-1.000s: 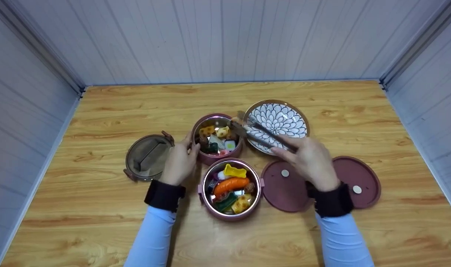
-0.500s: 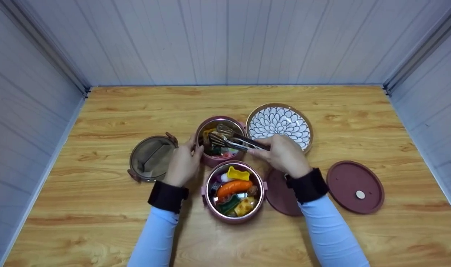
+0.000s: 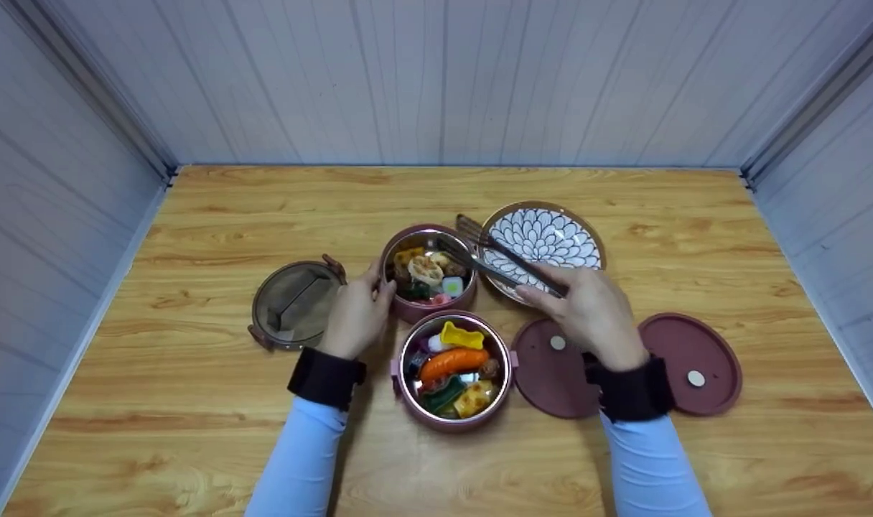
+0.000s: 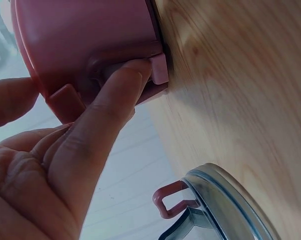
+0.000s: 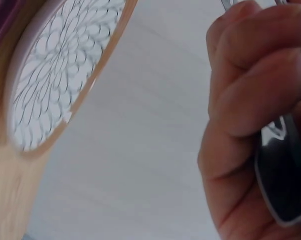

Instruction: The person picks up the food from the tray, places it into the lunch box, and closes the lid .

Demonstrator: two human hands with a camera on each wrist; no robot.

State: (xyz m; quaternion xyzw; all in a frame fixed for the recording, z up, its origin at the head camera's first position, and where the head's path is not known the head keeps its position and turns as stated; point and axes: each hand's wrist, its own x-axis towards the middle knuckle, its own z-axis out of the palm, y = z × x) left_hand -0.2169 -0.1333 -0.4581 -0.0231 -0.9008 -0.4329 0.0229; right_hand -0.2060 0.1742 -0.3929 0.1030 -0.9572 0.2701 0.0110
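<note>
In the head view my left hand (image 3: 357, 312) holds the rear pink round lunch container (image 3: 410, 310) from its left side. The left wrist view shows the thumb (image 4: 120, 90) on the container's side latch and another finger at the rim. My right hand (image 3: 591, 309) grips dark metal tongs (image 3: 526, 264). Their two ends are spread, one over the container and the other above the plate's left edge, with nothing between them. Inside the container, a pale holed slice like lotus root (image 3: 426, 271) lies on top of mixed toy food. In the right wrist view, fingers wrap the tongs' handle (image 5: 280, 170).
A second pink container (image 3: 454, 427) with an orange sausage (image 3: 454, 364) and other toy food stands in front. The flower-patterned plate (image 3: 544, 237) is behind right. Two maroon lids (image 3: 551, 380) lie right; a clear clip lid (image 3: 293, 305) lies left. Walls bound the table.
The tongs dipped into the rear container, then drew back up and right and spread apart. The pale slice now lies on top of the food there. My left hand stayed in place.
</note>
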